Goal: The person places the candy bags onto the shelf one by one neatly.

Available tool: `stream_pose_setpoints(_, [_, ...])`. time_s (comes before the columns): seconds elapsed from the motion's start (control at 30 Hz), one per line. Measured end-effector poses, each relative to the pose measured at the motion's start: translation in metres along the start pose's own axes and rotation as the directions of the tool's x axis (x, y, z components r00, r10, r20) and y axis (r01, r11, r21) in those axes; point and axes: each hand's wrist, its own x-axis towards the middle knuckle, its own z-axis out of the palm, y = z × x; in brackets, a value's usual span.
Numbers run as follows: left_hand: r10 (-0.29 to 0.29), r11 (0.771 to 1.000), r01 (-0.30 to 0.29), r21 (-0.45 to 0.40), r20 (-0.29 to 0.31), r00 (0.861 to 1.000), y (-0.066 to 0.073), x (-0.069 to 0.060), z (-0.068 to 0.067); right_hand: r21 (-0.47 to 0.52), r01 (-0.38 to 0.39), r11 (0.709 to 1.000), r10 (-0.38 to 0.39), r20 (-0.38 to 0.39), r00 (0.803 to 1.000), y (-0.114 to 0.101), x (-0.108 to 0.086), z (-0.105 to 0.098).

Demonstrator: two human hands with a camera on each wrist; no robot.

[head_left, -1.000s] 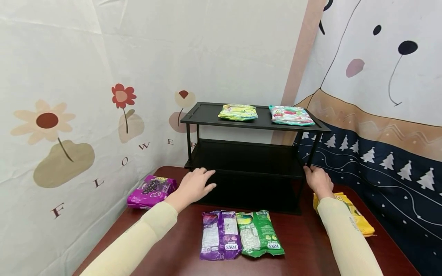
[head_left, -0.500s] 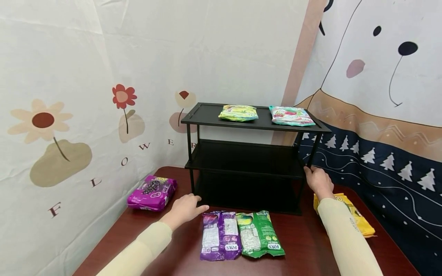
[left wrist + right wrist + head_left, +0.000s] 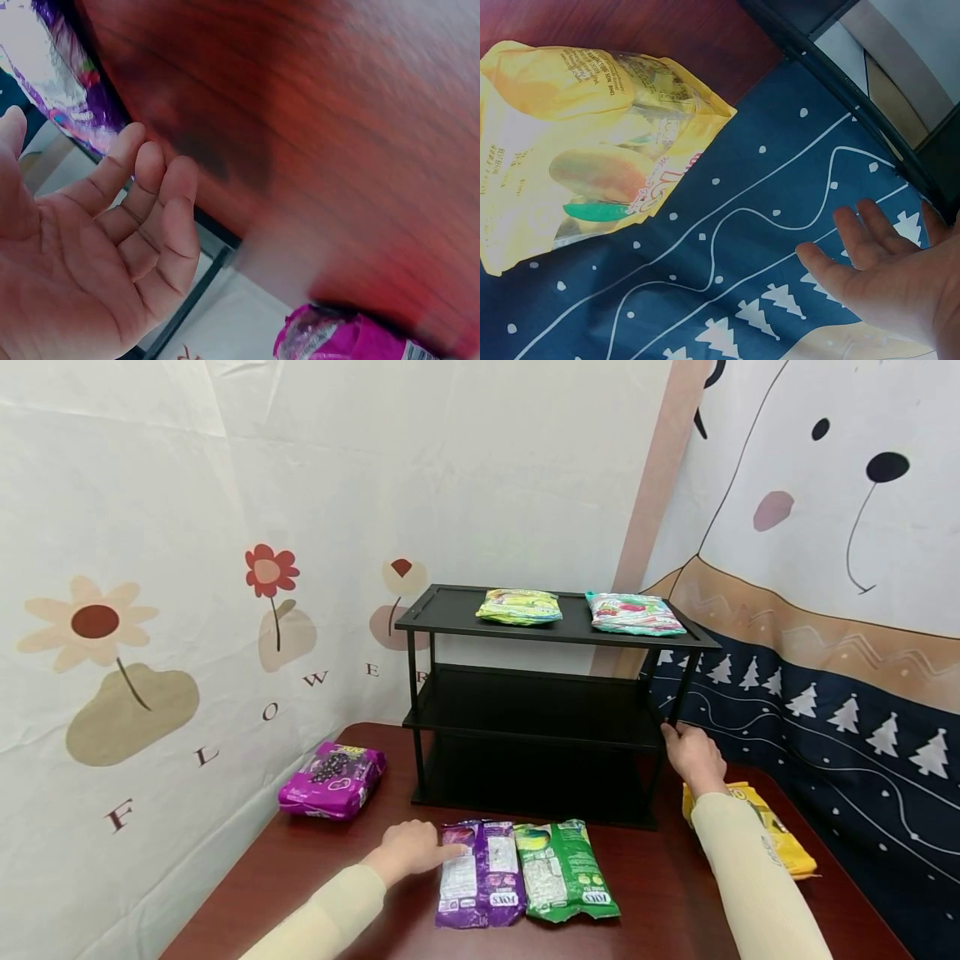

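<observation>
My left hand [image 3: 412,850] is beside the purple packet [image 3: 480,877], its thumb over the packet's left edge; whether it touches is unclear. In the left wrist view the left hand [image 3: 97,247] has loosely bent fingers and holds nothing. The green packet [image 3: 564,870] lies right against the purple one. My right hand [image 3: 693,756] is at the right front post of the black three-level rack [image 3: 525,703], thumb side against it. In the right wrist view the right hand [image 3: 885,270] shows its fingers spread and relaxed, near the rack's dark frame [image 3: 832,82].
Yellow-green [image 3: 519,607] and white-teal [image 3: 634,613] packets lie on the rack's top level. A magenta packet [image 3: 332,779] lies on the table [image 3: 300,868] at left. Right of the rack is a yellow packet [image 3: 772,835], partly behind the right arm. Printed cloths hang behind.
My left hand has come down from the rack's middle shelf edge, past its lower left corner, to the purple packet's left edge. The right hand stays at the rack's post.
</observation>
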Motion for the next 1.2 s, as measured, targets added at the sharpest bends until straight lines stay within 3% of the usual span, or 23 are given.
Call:
stream_pose_setpoints(0.3, [0.016,1.000,-0.016,-0.014,-0.021,1.000,0.008,0.003,0.008,0.005,0.014,1.000,-0.014,-0.013,1.000,0.001,0.001,0.000])
stream_pose_setpoints(0.67, [0.019,1.000,-0.020,-0.023,-0.050,0.999,0.015,0.004,0.009,0.019,0.014,1.000,-0.014,-0.014,1.000,0.000,-0.001,0.001])
stream_pose_setpoints(0.93, [0.049,0.995,-0.059,-0.087,-0.104,0.993,0.010,0.009,0.009,0.020,0.000,1.000,0.000,0.002,1.000,-0.001,-0.001,0.000])
stream_pose_setpoints(1.2, [0.026,0.989,-0.042,-0.143,-0.109,0.994,0.004,0.014,0.006,0.021,0.003,1.000,-0.003,0.005,1.000,-0.002,-0.002,0.000])
